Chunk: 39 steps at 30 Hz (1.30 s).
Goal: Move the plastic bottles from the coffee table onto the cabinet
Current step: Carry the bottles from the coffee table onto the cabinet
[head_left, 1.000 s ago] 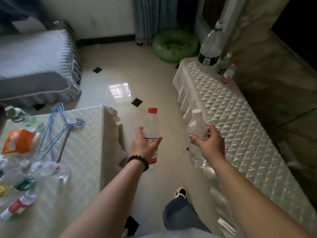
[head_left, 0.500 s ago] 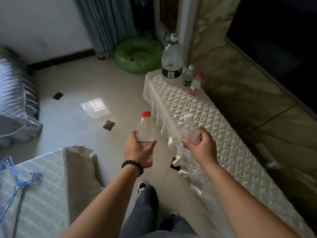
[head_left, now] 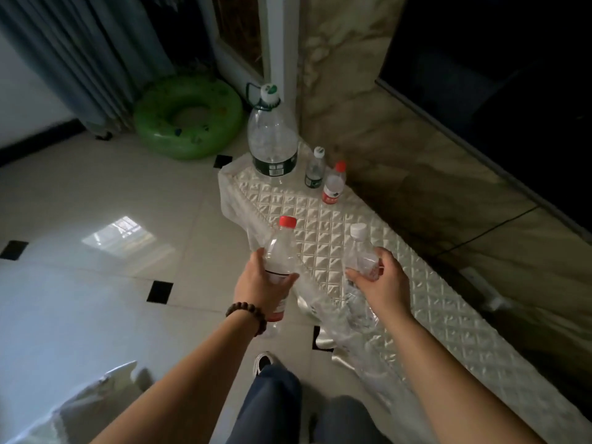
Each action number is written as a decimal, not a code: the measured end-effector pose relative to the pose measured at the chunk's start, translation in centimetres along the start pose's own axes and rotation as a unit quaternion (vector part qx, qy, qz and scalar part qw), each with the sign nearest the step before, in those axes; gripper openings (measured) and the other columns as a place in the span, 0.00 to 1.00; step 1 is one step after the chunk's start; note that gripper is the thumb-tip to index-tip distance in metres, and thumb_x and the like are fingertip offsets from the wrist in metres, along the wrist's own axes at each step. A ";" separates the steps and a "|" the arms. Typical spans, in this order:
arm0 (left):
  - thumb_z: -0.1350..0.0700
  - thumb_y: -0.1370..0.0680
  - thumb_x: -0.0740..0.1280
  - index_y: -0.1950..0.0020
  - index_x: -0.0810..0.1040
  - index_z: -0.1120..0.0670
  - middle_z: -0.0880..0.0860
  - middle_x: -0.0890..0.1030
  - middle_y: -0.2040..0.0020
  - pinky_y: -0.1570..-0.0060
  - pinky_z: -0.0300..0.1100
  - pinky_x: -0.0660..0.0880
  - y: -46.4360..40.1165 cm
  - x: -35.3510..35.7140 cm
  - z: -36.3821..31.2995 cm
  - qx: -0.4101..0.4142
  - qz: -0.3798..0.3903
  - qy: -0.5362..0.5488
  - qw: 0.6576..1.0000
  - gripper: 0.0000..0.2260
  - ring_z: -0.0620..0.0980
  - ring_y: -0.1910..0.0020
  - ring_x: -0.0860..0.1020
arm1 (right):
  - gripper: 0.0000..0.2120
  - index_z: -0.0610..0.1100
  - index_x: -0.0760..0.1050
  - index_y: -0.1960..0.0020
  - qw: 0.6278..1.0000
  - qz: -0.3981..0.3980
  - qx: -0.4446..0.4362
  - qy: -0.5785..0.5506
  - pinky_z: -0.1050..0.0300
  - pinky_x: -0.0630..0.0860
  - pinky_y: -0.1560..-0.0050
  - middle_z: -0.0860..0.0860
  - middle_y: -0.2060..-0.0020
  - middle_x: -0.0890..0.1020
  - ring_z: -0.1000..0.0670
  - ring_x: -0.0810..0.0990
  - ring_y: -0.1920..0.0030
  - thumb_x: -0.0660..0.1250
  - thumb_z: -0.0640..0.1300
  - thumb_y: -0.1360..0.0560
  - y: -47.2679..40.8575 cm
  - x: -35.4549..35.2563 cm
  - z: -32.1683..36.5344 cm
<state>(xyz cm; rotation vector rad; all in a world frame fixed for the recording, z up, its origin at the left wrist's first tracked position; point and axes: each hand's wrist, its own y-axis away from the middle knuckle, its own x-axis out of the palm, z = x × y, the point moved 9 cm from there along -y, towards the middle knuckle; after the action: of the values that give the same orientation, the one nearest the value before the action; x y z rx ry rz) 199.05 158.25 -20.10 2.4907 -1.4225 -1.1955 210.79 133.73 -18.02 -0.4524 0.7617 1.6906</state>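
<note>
1. At the lower left edge, a corner of the coffee table (head_left: 80,408) shows, draped in a pale quilted cloth.
2. The glossy cream tiled floor (head_left: 96,219) with small black diamond insets fills the left half; a grey-blue curtain (head_left: 80,59) hangs at the upper left.
3. A green inflatable swim ring (head_left: 189,118) lies on the floor near the curtain, just beyond the cabinet's far end.
4. The left hand (head_left: 259,283), a dark beaded bracelet (head_left: 248,315) on its wrist, has thumb and fingers curled round the middle of a clear plastic bottle with a red cap and red label (head_left: 280,248). That bottle is held upright in the air, over the floor just beside the cabinet's front edge.
5. A large clear plastic jug with a white cap and dark green label (head_left: 272,139) stands upright at the cabinet's far end.
6. Just right of it stand a small clear bottle with a white cap and green label (head_left: 315,169) and a small clear bottle with a red cap and red label (head_left: 334,184), close together by the marble wall (head_left: 400,139).
7. The long low cabinet (head_left: 432,299), covered in cream quilted diamond-pattern cloth, runs along that wall.
8. The right hand (head_left: 382,283) wraps its fingers round a clear plastic bottle with a white cap (head_left: 360,251), held upright above the cabinet top; whether its base touches the cloth cannot be told.
9. A dark-trousered leg and a shoe (head_left: 264,362) show at the bottom.
</note>
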 end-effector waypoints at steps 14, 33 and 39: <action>0.50 0.36 0.78 0.35 0.64 0.53 0.54 0.69 0.37 0.44 0.45 0.72 -17.1 13.3 -5.6 0.000 0.013 -0.002 1.000 0.36 0.54 0.42 0.72 | 0.32 0.50 0.70 0.36 0.999 -0.009 0.036 -0.017 0.57 0.71 0.50 0.50 0.42 0.78 0.50 0.77 0.44 0.76 0.56 0.35 -18.8 -0.5 -6.7; 0.53 0.38 0.79 0.41 0.63 0.45 0.48 0.77 0.48 0.57 0.44 0.74 -27.3 24.5 -4.0 0.071 -0.067 0.061 0.993 0.33 0.48 0.53 0.76 | 0.33 0.48 0.66 0.36 0.998 -0.010 -0.041 -0.048 0.51 0.78 0.44 0.49 0.43 0.78 0.51 0.79 0.44 0.78 0.50 0.35 -31.3 8.8 -12.2; 0.52 0.37 0.79 0.34 0.61 0.48 0.50 0.75 0.40 0.51 0.41 0.72 -26.9 25.0 -4.0 0.068 -0.055 0.039 0.995 0.38 0.50 0.44 0.76 | 0.35 0.46 0.65 0.35 0.998 -0.009 -0.031 -0.048 0.48 0.76 0.42 0.47 0.40 0.77 0.49 0.77 0.41 0.78 0.49 0.36 -31.2 8.8 -12.5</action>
<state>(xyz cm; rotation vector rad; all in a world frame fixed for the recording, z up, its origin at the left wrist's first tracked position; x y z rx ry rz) 228.02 153.90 -42.49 2.7064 -1.4106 -1.0360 237.33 135.00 -40.42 -0.4173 0.6350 1.7094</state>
